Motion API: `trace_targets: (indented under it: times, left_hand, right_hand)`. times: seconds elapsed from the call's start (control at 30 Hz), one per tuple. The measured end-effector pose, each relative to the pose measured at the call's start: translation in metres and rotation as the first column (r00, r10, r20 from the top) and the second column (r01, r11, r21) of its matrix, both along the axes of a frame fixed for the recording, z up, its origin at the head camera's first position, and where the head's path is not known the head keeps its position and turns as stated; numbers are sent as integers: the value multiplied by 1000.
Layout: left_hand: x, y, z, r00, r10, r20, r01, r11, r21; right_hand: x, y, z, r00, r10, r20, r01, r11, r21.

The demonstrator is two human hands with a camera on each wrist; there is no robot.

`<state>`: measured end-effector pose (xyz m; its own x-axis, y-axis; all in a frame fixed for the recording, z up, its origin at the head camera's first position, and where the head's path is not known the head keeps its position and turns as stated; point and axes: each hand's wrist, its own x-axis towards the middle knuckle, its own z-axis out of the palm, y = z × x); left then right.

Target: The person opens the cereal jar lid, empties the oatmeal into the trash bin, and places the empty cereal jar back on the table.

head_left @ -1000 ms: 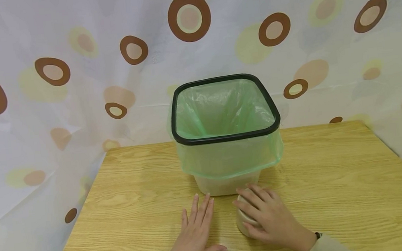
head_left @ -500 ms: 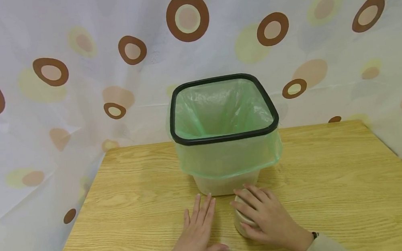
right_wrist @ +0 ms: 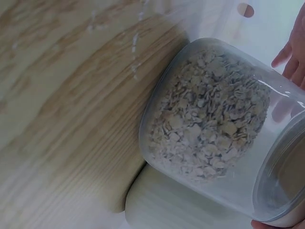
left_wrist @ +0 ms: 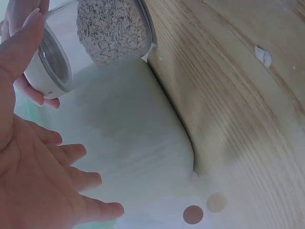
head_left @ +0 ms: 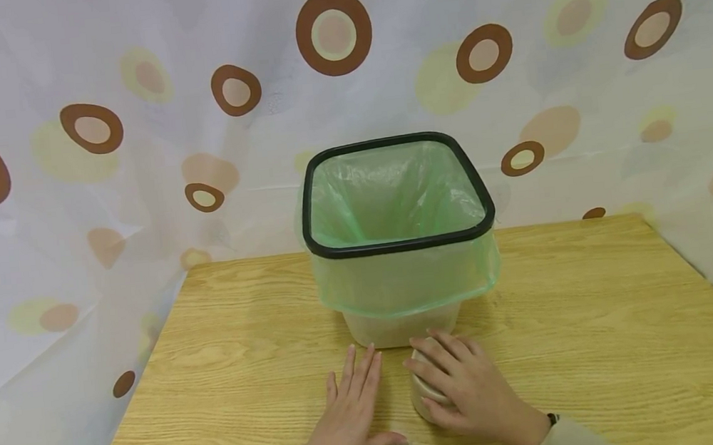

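Observation:
A clear jar of oat flakes (right_wrist: 209,114) with a pale lid (left_wrist: 42,78) stands on the table in front of the bin. My right hand (head_left: 472,390) grips the lid from above, thumb on the near side and fingers over the far side; in the head view it covers most of the top. To the left, my left hand (head_left: 346,420) is spread with straight fingers, apart from the jar. Its palm (left_wrist: 43,186) and fingers show in the left wrist view. Whether it touches the table is unclear.
Right behind the jar stands a white bin (head_left: 399,326) with a black rim (head_left: 400,245) and a green bag liner (head_left: 407,278) folded over its edge. A wooden table (head_left: 242,377) lies under everything, with a patterned sheet (head_left: 234,19) behind and at the sides.
My right hand and the jar have slid slightly to the left, closer to my left hand. The left hand and the bin have hardly moved.

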<state>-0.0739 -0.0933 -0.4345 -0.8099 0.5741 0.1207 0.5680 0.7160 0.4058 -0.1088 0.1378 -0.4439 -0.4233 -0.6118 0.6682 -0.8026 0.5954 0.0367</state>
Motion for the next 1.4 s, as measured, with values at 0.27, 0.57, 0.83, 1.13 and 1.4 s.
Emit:
trace_targets:
  times: [0.27, 0.57, 0.83, 1.13, 1.4]
  left_hand:
    - [-1, 1, 0, 999, -16, 45, 14, 999, 40]
    - [-2, 5, -2, 993, -12, 114, 5, 998, 55]
    - [-3, 10, -5, 992, -14, 126, 6, 998, 64]
    - [-5, 16, -9, 992, -4, 127, -5, 998, 70]
    - [-3, 19, -9, 995, -2, 101, -5, 998, 64]
  right_hand:
    - [-1, -4, -1, 1000, 20, -15, -21, 1000, -20]
    - [-1, -8, -1, 999, 26, -27, -27, 999, -31]
    - [-1, -13, 0, 999, 30, -34, -31, 999, -27]
    - [0, -17, -2, 999, 35, -28, -36, 999, -26]
    - [2, -17, 1, 999, 38, -17, -39, 999, -25]
